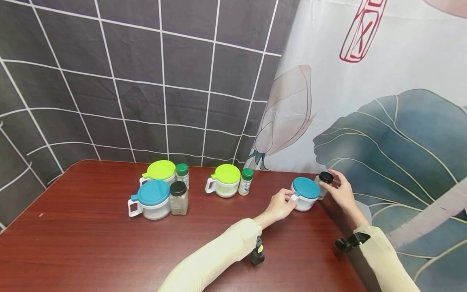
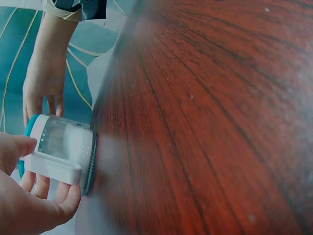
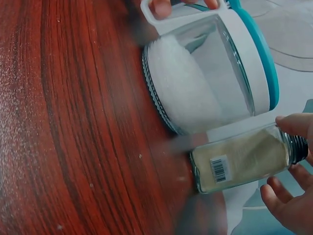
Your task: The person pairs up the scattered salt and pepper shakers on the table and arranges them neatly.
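At the table's right end, my left hand (image 1: pixel 280 206) grips the white handle of a clear seasoning pot (image 3: pixel 195 83) with a blue lid (image 1: pixel 306 187). White granules lie inside the pot. In the left wrist view the thumb of that hand is above the handle (image 2: pixel 54 167) and the fingers are below it. Just right of the pot stands a square spice jar (image 3: pixel 239 159) with a black cap (image 1: pixel 326 177), a barcode label and beige powder inside. My right hand (image 1: pixel 343 194) holds this jar near its cap, thumb on one side and fingers on the other.
Left on the red-brown table (image 1: pixel 91 243) stand a green-lidded pot (image 1: pixel 161 169), a blue-lidded pot (image 1: pixel 154 193), a green-capped shaker (image 1: pixel 182 172) and a black-capped jar (image 1: pixel 179 198). Mid-table are another green-lidded pot (image 1: pixel 226 174) and shaker (image 1: pixel 245 182). Curtains (image 1: pixel 182 81) hang behind.
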A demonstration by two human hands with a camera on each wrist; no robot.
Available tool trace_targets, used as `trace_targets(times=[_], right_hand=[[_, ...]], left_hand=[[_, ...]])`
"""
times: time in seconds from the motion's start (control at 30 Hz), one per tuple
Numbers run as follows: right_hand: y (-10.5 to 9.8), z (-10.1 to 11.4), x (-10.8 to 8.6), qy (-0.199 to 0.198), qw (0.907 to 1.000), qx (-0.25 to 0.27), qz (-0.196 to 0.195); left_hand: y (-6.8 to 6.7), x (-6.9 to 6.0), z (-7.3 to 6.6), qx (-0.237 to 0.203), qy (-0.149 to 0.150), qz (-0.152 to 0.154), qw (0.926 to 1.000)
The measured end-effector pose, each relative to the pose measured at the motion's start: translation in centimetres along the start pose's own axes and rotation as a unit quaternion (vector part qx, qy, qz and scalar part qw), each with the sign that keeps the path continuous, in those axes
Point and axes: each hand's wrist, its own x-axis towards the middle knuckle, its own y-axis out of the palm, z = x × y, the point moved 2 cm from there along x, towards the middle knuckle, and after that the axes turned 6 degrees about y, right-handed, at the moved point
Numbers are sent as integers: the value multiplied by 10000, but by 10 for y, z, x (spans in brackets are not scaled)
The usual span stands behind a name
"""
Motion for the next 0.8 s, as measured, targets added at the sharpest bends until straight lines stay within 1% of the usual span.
trace_targets(times=[0.23,0.37,0.47,0.53,0.7,0.8], right_hand=[[1,-2,-1,76,9997,-32,-242],[1,-5,-2,-11,9994,6,-360],[1,-8,-3,-91,9993,73,-344],[2,-11,-3,-125,9995,74,-267],[3,-16,-5,-55,9999,29,-124],[2,-18,-7,22,9998,41,-209]], left_hand=[[-2,1,2,191,-166,-41,9997],[-5,3,3,318,-117,-126,9993],[-7,4,4,401,-123,-185,9989],[-7,4,4,400,-201,-208,9988],[-9,4,5,378,-277,-444,9979],[-10,5,5,379,-204,-577,9974]])
